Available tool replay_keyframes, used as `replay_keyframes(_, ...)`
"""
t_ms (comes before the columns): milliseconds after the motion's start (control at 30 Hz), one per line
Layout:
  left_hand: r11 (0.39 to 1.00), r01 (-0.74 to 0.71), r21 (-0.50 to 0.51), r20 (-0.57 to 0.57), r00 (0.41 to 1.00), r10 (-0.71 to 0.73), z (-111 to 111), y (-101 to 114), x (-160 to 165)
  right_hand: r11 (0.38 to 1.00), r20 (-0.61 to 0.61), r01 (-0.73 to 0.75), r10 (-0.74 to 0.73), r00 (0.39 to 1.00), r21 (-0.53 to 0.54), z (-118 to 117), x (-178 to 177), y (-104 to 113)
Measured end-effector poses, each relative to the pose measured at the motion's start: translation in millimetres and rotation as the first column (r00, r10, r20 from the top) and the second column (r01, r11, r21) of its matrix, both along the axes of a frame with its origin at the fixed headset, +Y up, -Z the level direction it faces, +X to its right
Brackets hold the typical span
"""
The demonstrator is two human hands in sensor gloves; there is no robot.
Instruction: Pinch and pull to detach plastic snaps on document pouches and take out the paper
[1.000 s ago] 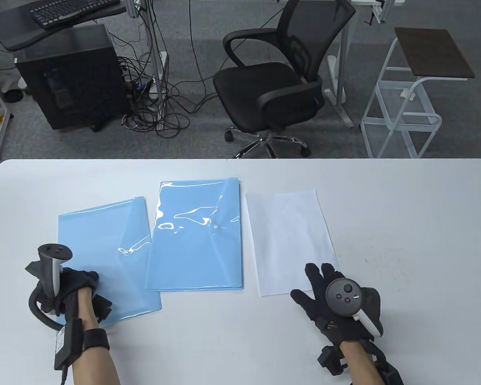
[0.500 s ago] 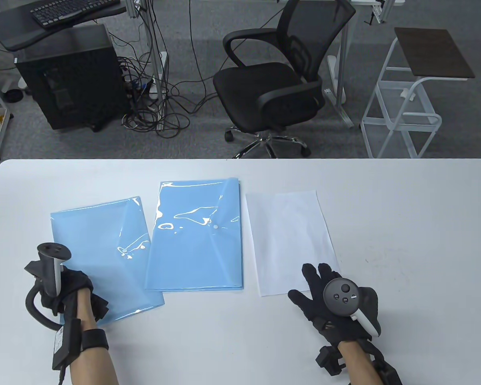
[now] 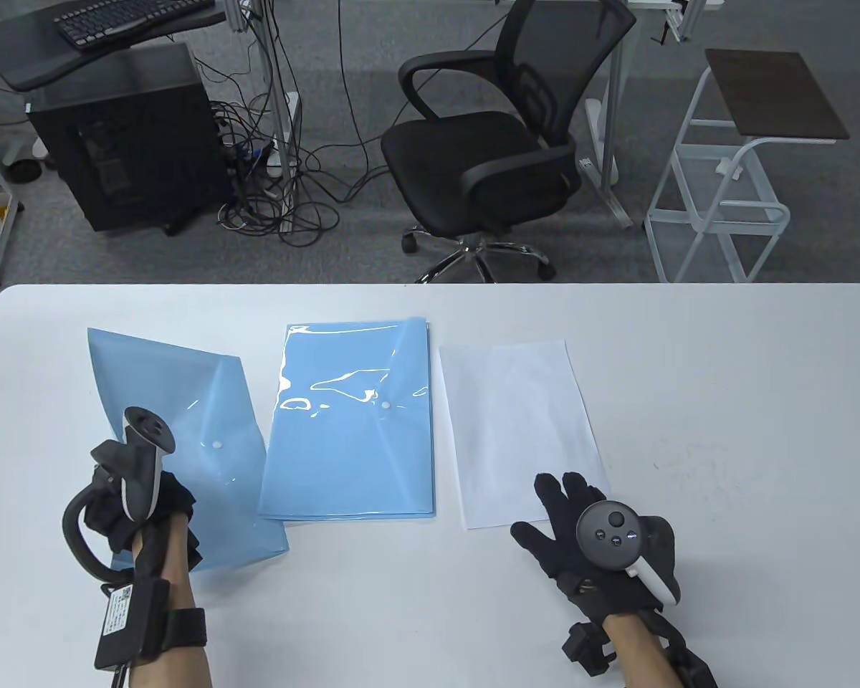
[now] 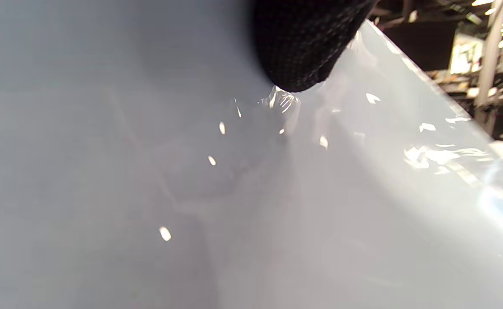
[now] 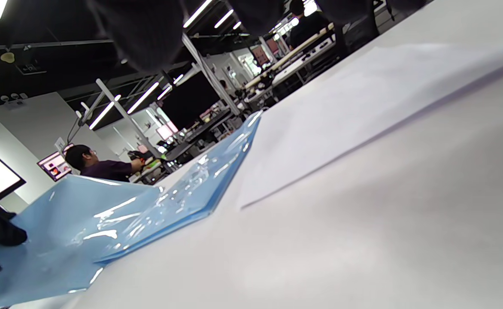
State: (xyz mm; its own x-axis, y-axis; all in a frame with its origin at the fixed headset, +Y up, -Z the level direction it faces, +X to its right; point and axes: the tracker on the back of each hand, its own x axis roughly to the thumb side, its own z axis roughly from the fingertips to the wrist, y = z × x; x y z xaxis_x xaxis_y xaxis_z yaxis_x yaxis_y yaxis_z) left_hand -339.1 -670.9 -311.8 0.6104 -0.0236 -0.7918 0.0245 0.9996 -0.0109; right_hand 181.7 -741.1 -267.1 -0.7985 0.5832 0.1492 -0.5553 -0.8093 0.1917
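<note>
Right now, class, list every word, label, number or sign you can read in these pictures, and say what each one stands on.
No text can be read.
White label on the box strapped to the left wrist: print and a code square, too small.
Distant wall screen, right wrist view: blurred.
Blue pouches and paper sheet: no print visible.

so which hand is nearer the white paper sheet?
Right. The right hand lies open at the white paper sheet's near corner, fingertips on it. The left hand holds the blue pouch, beyond the pouch stack.

Beyond my white table [image 3: 724, 401], grey carpet [image 3: 358, 251] holds a black mesh office chair [image 3: 494, 143], a computer tower [image 3: 125, 136] and tangled cables [image 3: 279, 193].
</note>
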Motion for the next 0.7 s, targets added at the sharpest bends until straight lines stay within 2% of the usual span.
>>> replay_keyframes(133,0.997,-0.01,0.07,0.077,0.997,0.004,8.5,39.1,26.3,1.0,-0.002,0.006,-0.006,1.0,0.002,0.8,-1.6,-0.2)
replay_keyframes(267,0.988,-0.046,0.148,0.205,0.979,0.014,21.4,77.5,61.3,1.0,-0.003,0.006,-0.006,1.0,-0.01,1.3,-1.8,-2.3)
replay_keyframes(400,0.972,-0.113,0.208,0.32,0.947,0.041,35.8,101.6,87.7,1.0,0.001,0.009,-0.009,1.0,-0.009,0.5,-0.9,-1.5)
replay_keyframes(567,0.928,-0.279,0.249,0.446,0.883,0.146,53.8,111.2,104.6,1.0,0.004,0.014,-0.014,1.0,-0.006,1.1,0.6,-1.2)
replay_keyframes(700,0.881,-0.41,0.235,0.521,0.818,0.241,63.2,99.6,110.1,1.0,0.006,0.017,-0.017,1.0,-0.003,0.7,0.9,-0.7)
